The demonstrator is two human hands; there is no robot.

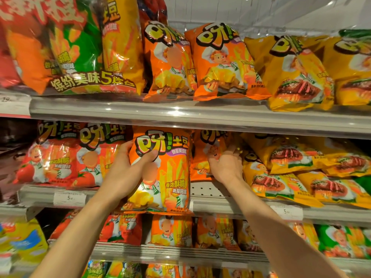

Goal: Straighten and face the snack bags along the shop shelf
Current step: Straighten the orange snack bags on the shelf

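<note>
My left hand point(128, 169) grips an orange snack bag point(170, 173) by its left edge, thumb across the front. The bag stands upright at the front lip of the middle shelf point(230, 207), facing me and overhanging the edge. My right hand point(224, 163) reaches further back into the shelf, palm turned left, fingers against a second orange bag point(202, 155) that stands behind the first. Whether those fingers curl round it is hidden. Red tomato bags point(60, 157) stand to the left, and yellow steak-flavour bags point(291, 169) lie slanted to the right.
The upper shelf point(180, 113) carries a large multipack point(80, 53), orange bags point(218, 63) and yellow bags point(297, 73). Below, a lower shelf holds more red, orange and green bags point(172, 231). Price tags point(69, 198) sit on the shelf rails. A bare patch of perforated shelf point(208, 189) shows under my right wrist.
</note>
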